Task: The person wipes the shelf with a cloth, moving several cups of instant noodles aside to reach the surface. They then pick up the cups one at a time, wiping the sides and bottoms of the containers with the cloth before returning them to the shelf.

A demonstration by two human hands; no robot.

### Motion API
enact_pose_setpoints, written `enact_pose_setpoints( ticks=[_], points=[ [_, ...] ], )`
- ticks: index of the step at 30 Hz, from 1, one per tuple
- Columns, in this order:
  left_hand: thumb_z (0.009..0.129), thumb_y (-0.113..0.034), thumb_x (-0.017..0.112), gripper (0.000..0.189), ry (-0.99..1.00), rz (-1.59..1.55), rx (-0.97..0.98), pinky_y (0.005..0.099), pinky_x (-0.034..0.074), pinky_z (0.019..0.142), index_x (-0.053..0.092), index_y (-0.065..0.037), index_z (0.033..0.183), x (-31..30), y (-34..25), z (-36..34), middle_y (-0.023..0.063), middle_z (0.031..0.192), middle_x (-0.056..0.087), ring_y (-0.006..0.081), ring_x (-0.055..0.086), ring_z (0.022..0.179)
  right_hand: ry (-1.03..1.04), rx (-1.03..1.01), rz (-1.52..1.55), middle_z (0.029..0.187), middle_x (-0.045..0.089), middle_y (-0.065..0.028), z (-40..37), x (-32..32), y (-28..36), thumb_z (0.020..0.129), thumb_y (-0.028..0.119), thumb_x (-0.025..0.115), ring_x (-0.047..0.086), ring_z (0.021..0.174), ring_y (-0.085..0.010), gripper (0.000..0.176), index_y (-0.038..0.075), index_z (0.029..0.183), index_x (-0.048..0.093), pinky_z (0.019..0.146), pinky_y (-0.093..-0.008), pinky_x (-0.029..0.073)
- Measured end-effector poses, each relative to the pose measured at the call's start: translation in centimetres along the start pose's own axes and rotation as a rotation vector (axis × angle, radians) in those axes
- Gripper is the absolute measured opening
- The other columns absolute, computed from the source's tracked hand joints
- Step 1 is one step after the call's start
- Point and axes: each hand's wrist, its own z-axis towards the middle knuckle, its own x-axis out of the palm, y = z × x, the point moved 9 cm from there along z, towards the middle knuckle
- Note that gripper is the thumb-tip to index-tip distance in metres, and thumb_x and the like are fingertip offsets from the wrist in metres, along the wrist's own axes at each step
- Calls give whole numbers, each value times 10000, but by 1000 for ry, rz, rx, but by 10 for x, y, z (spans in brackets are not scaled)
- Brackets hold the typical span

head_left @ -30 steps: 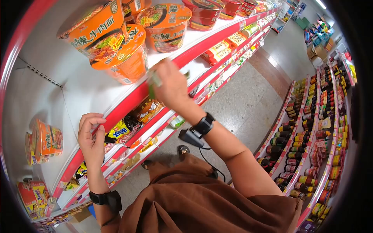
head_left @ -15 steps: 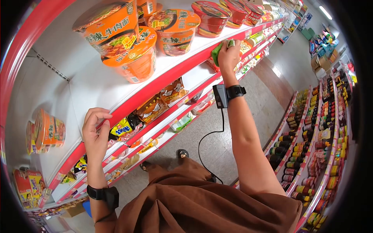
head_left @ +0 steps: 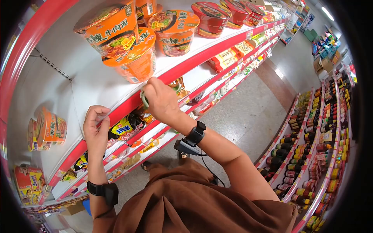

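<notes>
My right hand point(head_left: 162, 101) is closed round a green cloth point(head_left: 145, 99), mostly hidden by the fingers, at the red front edge point(head_left: 190, 62) of the top shelf. Farther left, my left hand point(head_left: 96, 123) has its curled fingers on the same edge, with a gap between thumb and fingers and nothing visible in it. Behind the hands stand orange noodle bowls, one a stacked lower bowl point(head_left: 134, 62) and one a single bowl point(head_left: 175, 33). A red noodle bowl point(head_left: 211, 19) is to their right.
Lower shelves hold a yellow and black packet point(head_left: 122, 128) and red noodle packs point(head_left: 225, 60). Two orange bowls point(head_left: 51, 126) stand at the far left. Bottles point(head_left: 278, 152) fill the shelves on the right, across the grey floor point(head_left: 248, 105). A cable hangs from my right wrist.
My right hand has moved left and nearer along the shelf edge with the green cloth, bending the arm. My left hand has hardly moved.
</notes>
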Motion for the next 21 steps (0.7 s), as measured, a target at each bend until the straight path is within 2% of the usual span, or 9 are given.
enact_pose_setpoints(
  ticks=[4,5,6,9,11,13,16,17,21],
  points=[
    [748,52,586,344,-12,222,117,275,391,825,624,-39,1077,8,-18,0,54,929,520,164,504,893,150,145,70,910,542,-116,0,-3,-22,716,72,665,610,787,-303,261,77,931,517,619,-415,508],
    [748,52,586,344,-25,228,109,275,391,825,624,-39,1077,7,-21,-1,54,929,520,164,504,893,66,113,79,923,547,-118,4,-17,-34,744,84,669,611,787,-328,277,83,977,518,612,-417,510],
    [724,41,610,362,-25,354,189,292,394,831,622,-37,1077,14,-35,-5,70,920,510,199,504,898,45,318,73,915,565,-131,7,-31,-60,776,82,664,612,780,-352,266,77,998,518,606,-416,511],
    [670,5,660,412,-35,475,275,349,397,832,624,-36,1078,19,-41,-11,110,921,488,281,491,908,-352,391,20,861,587,-152,29,-101,-108,853,86,652,632,759,-326,191,54,989,521,641,-410,502],
    [667,-7,658,405,-38,499,333,368,395,822,625,-34,1070,20,-45,-15,117,938,489,282,488,904,-440,176,-57,938,580,-142,48,-131,-106,852,49,642,603,838,-314,198,54,1020,539,697,-400,481],
    [675,-53,659,407,-56,521,357,391,394,788,616,-42,1079,21,-42,-15,113,956,491,281,483,892,-380,-61,-239,989,575,-120,62,-132,-83,806,6,644,593,878,-317,232,57,1018,565,700,-397,486],
    [668,-73,664,411,-75,518,354,389,388,785,618,-46,1075,21,-40,-16,108,963,497,275,484,888,40,-188,-279,993,584,-88,60,-84,-71,665,-28,645,582,917,-302,301,59,952,613,745,-378,483],
    [668,-73,664,411,-85,524,341,389,388,785,618,-46,1075,19,-39,-16,108,963,497,275,484,888,173,-153,-315,985,600,-66,55,-70,-69,666,-7,644,569,939,-279,311,73,966,618,774,-383,459],
    [671,-73,662,398,-94,492,359,389,385,782,624,-53,1067,18,-37,-15,97,968,502,272,482,879,239,-109,-356,962,616,-42,50,-53,-62,672,20,649,562,934,-266,283,99,941,610,783,-400,412]
  ],
)
